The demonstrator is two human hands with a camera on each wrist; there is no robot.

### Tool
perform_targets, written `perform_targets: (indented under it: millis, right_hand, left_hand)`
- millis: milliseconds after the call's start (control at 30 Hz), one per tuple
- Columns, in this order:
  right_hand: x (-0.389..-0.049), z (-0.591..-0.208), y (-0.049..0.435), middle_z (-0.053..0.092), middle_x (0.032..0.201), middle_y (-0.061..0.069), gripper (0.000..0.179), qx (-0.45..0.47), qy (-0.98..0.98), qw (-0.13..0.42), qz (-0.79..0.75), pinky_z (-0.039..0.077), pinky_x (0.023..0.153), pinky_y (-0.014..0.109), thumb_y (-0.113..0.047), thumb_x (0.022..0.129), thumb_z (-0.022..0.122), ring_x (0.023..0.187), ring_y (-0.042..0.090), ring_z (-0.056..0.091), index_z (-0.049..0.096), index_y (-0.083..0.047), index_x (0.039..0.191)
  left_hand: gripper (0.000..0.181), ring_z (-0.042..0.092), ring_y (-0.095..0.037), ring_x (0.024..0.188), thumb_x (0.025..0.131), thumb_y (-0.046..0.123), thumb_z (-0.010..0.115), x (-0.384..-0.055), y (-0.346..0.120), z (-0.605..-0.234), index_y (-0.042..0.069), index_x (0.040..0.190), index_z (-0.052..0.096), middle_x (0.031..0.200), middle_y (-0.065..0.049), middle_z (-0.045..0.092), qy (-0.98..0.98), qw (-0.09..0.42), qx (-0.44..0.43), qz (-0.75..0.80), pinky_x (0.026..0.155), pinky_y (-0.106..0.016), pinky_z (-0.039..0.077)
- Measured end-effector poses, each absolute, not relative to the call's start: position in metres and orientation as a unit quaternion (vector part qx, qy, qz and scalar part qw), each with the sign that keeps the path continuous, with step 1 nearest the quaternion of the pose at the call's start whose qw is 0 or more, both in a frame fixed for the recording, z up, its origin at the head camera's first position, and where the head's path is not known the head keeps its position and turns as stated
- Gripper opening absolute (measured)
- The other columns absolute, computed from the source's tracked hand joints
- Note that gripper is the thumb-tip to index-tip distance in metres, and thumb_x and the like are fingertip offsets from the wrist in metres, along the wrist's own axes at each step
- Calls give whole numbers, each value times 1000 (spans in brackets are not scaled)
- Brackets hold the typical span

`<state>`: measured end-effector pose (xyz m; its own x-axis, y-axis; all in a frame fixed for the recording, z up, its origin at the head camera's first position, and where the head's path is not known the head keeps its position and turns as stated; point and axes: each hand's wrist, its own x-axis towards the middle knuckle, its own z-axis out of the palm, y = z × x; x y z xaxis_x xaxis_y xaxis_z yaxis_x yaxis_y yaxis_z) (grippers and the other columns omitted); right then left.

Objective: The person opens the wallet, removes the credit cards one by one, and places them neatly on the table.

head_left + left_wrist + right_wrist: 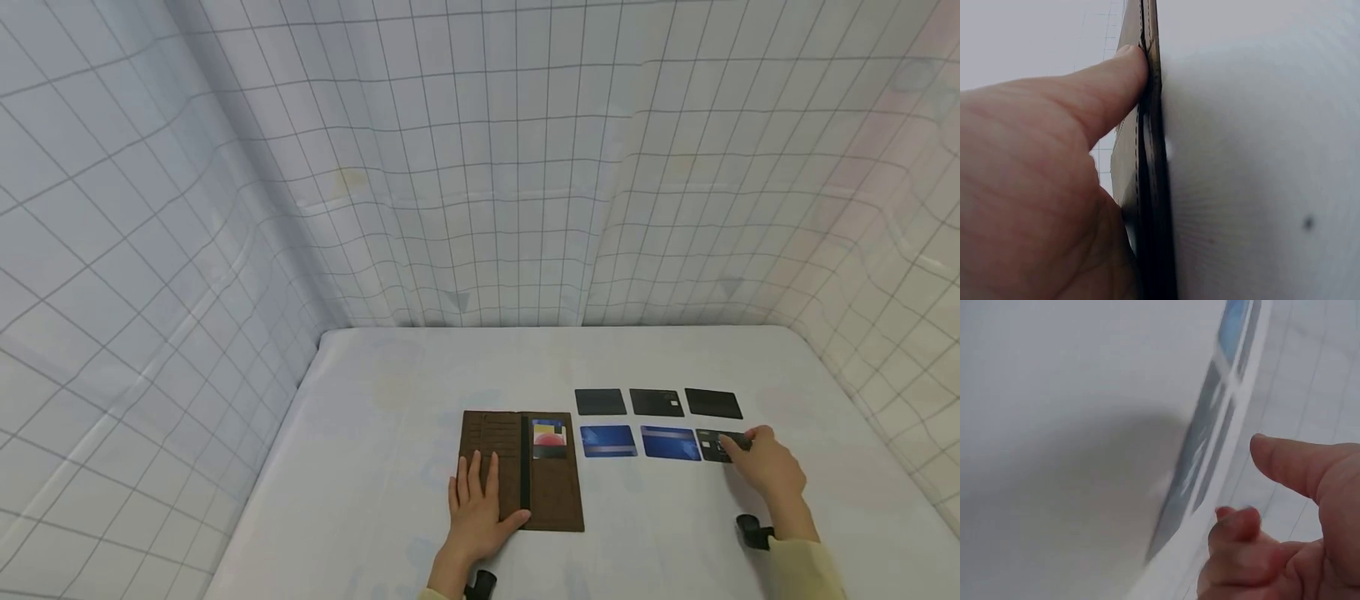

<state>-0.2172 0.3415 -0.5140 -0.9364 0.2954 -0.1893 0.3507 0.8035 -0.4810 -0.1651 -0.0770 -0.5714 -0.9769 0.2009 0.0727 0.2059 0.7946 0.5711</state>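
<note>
A brown bifold wallet (555, 500) lies spread flat on the white table, with a black band (525, 475) down its middle. One colourful card (549, 437) sits in its right half. My left hand (476, 525) rests flat on the left half, fingers straight, thumb reaching to the band near the bottom edge. On the right, my right hand (776, 467) hovers over a black card (708, 446), covering its right end. In the right wrist view the thumb stands apart from the loosely curled fingers, nothing between them, and the card (1191, 456) lies flat on the table.
Two blue cards (607, 442) lie between the wallet and the black card, in the same row. Behind them is a row of three dark cards (656, 403). Gridded white curtains (487, 208) enclose the table's back and sides.
</note>
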Motion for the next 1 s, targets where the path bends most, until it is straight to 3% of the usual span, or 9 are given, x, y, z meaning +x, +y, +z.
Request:
perform_targets:
  millis: [133,333,633,1000]
  right_hand:
    - [-228,-516,313,59,86,20,53,100,954,32,-279,42,56,38,-42,93,56,70,28,54,52,9,108]
    - [-244,-525,261,53,69,2,32,-7,944,31,-329,38,51,31,-32,90,64,58,17,48,61,0,93]
    - [-270,-535,191,51,66,-3,20,-92,929,52,-354,37,51,29,-28,89,67,58,13,46,66,-9,86]
    - [-289,-534,160,58,76,0,21,-74,930,73,-353,45,60,32,-27,86,70,67,16,52,66,-6,86]
  left_hand:
    - [96,-6,-44,138,84,58,59,-167,-77,-575,1,150,18,152,-26,4,-950,-6,-100,-297,103,-60,-6]
    - [95,-8,-44,138,85,56,60,-166,-76,-572,0,150,18,153,-26,3,-948,-14,-99,-303,103,-60,-7]
    - [93,-3,-48,136,85,51,63,-164,-77,-565,-3,147,21,150,-29,7,-946,7,-110,-306,102,-63,-3]
    - [94,-4,-47,136,85,54,62,-162,-76,-563,-2,148,20,150,-29,6,-945,4,-111,-308,102,-64,-3]
